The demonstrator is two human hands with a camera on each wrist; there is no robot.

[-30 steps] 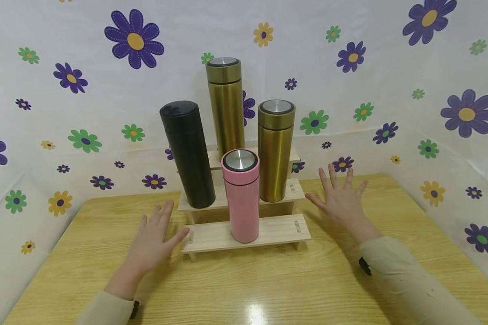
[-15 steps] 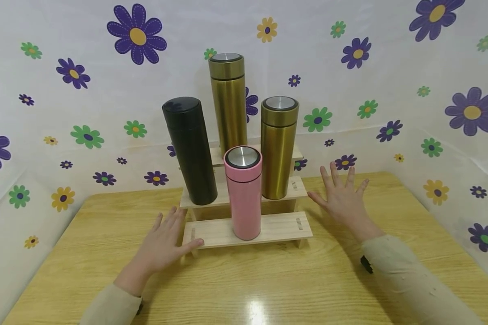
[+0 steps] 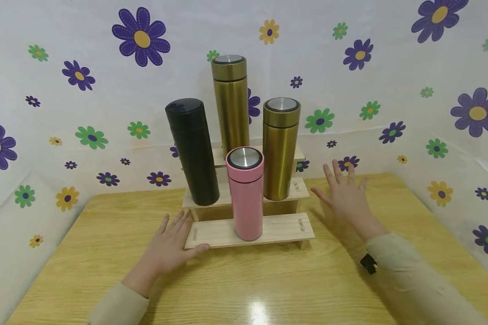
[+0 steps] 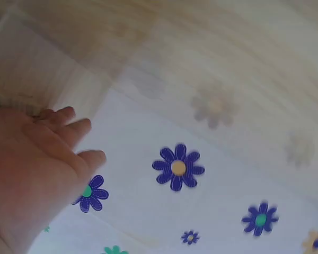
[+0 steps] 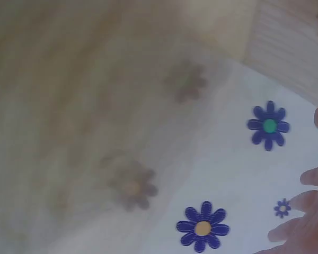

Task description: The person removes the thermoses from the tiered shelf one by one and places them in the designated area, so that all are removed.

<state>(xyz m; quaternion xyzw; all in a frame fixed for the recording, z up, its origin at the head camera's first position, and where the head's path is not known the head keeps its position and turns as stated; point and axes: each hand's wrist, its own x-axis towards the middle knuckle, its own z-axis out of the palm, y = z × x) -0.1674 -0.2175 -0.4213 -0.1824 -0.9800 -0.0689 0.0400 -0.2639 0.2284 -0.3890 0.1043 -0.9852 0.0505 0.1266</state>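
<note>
A light wooden stepped stand (image 3: 217,231) carries upright vacuum flasks on its steps. On the front step is a pink flask (image 3: 248,207). The middle step holds a black flask (image 3: 193,155) at left and a gold flask (image 3: 280,158) at right, while another gold flask (image 3: 232,106) rises from the back step. My left hand (image 3: 168,248) lies at the front step's left end, thumb along its front edge; I cannot tell whether it touches. In the left wrist view this hand (image 4: 37,164) holds nothing. My right hand (image 3: 347,198), fingers spread, is right of the stand and apart from it.
Under the stand is a yellowish wood-grain table (image 3: 244,284). A white cloth (image 3: 85,27) printed with purple, green and orange flowers hangs behind it and at both sides. A small black device (image 3: 368,263) sits at the right wrist.
My left hand has moved right and a little nearer me, up to the front step's left end. The right hand has hardly moved, and the flasks stand as before.
</note>
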